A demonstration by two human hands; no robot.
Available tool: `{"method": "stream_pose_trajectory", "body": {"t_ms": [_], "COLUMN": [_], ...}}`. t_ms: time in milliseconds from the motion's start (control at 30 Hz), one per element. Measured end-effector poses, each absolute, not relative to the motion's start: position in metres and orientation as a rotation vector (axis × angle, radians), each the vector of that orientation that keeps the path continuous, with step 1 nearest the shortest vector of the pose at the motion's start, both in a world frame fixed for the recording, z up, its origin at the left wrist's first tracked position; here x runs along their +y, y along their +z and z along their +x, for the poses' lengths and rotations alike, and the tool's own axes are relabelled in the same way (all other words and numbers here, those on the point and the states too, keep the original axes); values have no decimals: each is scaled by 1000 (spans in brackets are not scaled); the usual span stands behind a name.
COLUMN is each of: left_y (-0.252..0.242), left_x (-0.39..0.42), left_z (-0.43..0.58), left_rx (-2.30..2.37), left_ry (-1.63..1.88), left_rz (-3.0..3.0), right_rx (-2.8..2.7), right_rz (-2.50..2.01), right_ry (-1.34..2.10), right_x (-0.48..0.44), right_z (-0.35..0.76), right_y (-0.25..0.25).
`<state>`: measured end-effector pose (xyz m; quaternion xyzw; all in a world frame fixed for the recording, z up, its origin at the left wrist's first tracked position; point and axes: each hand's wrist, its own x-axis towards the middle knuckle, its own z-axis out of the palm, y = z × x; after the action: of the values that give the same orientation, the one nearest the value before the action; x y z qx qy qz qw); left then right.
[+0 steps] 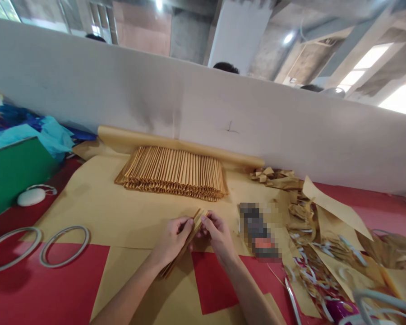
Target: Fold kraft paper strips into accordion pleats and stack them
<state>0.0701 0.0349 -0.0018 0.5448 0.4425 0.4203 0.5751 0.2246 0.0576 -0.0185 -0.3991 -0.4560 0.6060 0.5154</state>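
Near the lower centre of the frame, the left hand [176,234] and the right hand [219,235] both pinch a narrow folded bundle of brown paper [176,261], thumbs toward its upper end; it slants down to the lower left. Just above, at mid-frame, lies a pleated paper stack [176,168] (its folds close together, like a fan), with a paper roll [182,145] behind it. A brown sheet [88,194] covers part of the red bench [71,289]. Two pale rings [87,239] sit at lower left. Right of the right hand is a dark, pixelated object [257,228]; paper scraps [299,212] crowd the right side.
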Motion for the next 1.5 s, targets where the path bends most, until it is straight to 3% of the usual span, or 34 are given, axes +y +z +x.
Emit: {"method": "stream_pose_trajectory", "body": {"t_ms": [667,1500], "left_y": [8,2], "left_x": [29,31], "left_z": [72,70], "left_rx": [1057,1127], "left_ry": [1035,1014], "left_rz": [1603,1622], "right_rx": [-1201,-1043], "right_rz": [-1073,-935], "right_ry": [1266,1463], "right_x": [60,60], "right_z": [227,229], "right_y": [-23,-18]}}
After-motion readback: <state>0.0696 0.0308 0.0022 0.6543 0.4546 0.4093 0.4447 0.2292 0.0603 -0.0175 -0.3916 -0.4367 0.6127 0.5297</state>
